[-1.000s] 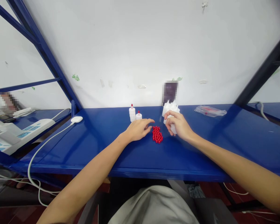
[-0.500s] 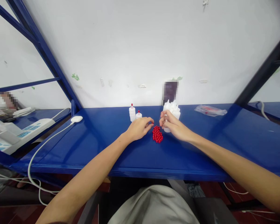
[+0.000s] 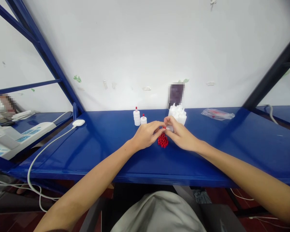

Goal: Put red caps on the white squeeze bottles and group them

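My left hand (image 3: 148,133) is closed, its thumb and finger pinching a small red cap (image 3: 164,128) at the tip of a bottle. That translucent white squeeze bottle (image 3: 170,129) lies tilted in my right hand (image 3: 182,135), whose fingers wrap round it. Just below both hands, a cluster of red caps (image 3: 162,141) sits on the blue table. Beyond my left hand stand white bottles with red tips, a taller one (image 3: 136,117) and a shorter-looking one (image 3: 143,120). A group of white bottles without red caps (image 3: 177,113) stands behind my right hand.
A clear plastic bag (image 3: 217,114) with something red inside lies at the back right of the blue table (image 3: 232,145). A dark blurred object (image 3: 176,94) leans against the wall. A white cable ends in a white puck (image 3: 78,123); a power strip (image 3: 31,135) is at left.
My hands have come together over the red caps. The bottle, upright in my right hand before, is now tilted toward my left hand, and the red cap meets its tip.
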A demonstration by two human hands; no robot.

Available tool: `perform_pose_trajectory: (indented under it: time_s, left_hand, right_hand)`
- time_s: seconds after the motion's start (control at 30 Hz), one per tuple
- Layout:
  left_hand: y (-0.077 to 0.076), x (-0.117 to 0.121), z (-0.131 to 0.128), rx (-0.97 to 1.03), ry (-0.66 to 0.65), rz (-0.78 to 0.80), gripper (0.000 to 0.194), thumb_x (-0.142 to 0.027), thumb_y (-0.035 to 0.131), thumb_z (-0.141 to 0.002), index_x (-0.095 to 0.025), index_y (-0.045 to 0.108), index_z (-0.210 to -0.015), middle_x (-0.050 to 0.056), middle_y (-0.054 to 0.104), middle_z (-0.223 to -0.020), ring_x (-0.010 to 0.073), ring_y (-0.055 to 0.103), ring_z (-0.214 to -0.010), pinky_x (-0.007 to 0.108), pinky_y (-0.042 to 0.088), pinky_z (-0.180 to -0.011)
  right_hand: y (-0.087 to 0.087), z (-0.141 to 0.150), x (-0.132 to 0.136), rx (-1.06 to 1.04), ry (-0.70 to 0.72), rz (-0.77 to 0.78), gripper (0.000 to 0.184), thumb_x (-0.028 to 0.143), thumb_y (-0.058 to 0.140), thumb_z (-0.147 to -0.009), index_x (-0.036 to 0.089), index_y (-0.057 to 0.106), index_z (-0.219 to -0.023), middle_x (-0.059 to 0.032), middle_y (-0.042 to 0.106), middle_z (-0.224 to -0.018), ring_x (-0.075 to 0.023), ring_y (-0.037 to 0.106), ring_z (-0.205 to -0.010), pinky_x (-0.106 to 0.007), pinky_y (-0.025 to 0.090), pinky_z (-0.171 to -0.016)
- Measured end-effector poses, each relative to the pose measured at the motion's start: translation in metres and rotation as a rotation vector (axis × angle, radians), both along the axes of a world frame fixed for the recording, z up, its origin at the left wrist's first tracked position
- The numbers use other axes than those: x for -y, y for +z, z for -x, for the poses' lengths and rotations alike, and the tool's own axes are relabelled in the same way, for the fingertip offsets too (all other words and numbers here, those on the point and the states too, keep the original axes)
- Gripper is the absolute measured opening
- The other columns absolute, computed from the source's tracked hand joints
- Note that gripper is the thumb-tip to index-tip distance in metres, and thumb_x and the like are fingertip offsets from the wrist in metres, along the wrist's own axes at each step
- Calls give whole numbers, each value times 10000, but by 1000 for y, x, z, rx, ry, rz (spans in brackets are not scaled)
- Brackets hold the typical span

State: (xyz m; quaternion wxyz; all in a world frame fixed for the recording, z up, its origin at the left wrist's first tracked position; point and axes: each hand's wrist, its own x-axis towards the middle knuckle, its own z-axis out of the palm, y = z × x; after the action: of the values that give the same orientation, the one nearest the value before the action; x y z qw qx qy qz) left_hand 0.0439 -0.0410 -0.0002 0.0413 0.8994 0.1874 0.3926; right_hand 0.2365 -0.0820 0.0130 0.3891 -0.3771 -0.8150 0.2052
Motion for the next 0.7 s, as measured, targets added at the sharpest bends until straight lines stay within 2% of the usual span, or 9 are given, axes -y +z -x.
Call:
perform_pose_trajectory:
  time_s: [0.2, 0.4, 0.53, 0.7]
  left_hand:
    - [2, 1, 2, -107, 27, -174, 219, -300, 468, -990, -151, 611, -1063, 49, 666, -867, 113, 609, -713, 217, 448, -633]
    - [2, 5, -2, -139, 26, -277, 167, -197, 463, -947, -158, 609, -1016, 53, 688, -906, 123, 639, -753, 220, 459, -626]
    - [3, 7, -3, -130, 3, -246, 168, -212, 468, -947, -161, 609, -1021, 54, 701, -903, 129, 647, -755, 228, 475, -653]
    - [2, 6, -2, -127, -13, -97, 204, -220, 485, -947, -168, 601, -1106, 21, 692, -820, 111, 620, -669, 208, 448, -624]
  right_hand:
    - [5, 1, 5, 113, -27, -16, 160, 140, 420, -813, 233, 350, -922, 12, 449, -819, -170, 440, -722, -322, 374, -691]
    - [4, 4, 9, 116, 4, 29, 58, 185, 393, -884, 233, 380, -914, 41, 472, -738, -158, 456, -628, -304, 337, -619]
    - [3, 5, 8, 83, 33, 42, 93, 151, 374, -884, 228, 403, -928, 42, 488, -735, -153, 470, -626, -300, 348, -626]
    - [5, 2, 9, 28, 42, 11, 96, 150, 386, -880, 225, 410, -935, 34, 466, -762, -152, 446, -661, -297, 351, -645]
